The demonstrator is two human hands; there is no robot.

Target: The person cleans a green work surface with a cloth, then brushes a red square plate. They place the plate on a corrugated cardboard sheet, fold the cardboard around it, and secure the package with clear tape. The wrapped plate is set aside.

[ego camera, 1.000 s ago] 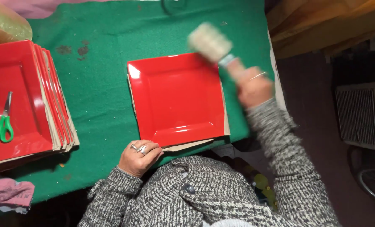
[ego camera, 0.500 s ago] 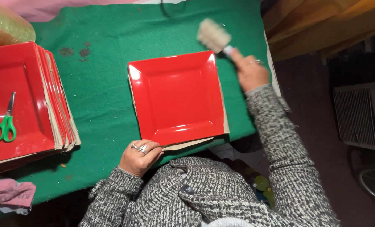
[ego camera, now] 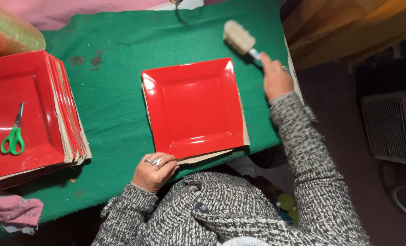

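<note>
the person stood over a surface (ego camera: pixel 116 95) covered in green felt cloth. the right hand (ego camera: pixel 276 79) was closed around the handle of a pale, flat-headed brush (ego camera: pixel 239 37), which it held out past the far right corner of a red square plate (ego camera: pixel 194 107); the brush head hung over the green cloth, just beyond the plate's corner and not touching it. the plate lay flat in the middle of the cloth on a sheet of brownish card (ego camera: pixel 212 156) whose edges showed along its near and right sides. the left hand (ego camera: pixel 154 171), rings on its fingers, was loosely curled at the plate's near left corner, fingertips resting on the edge of the card; whether it pinched the card or only pressed on it i could not tell. well off to the left stood a stack of red square plates (ego camera: pixel 27 109) interleaved with card, with green-handled scissors (ego camera: pixel 14 132) lying on the top one. a pink cloth (ego camera: pixel 12 210) lay at the near left edge.
</note>
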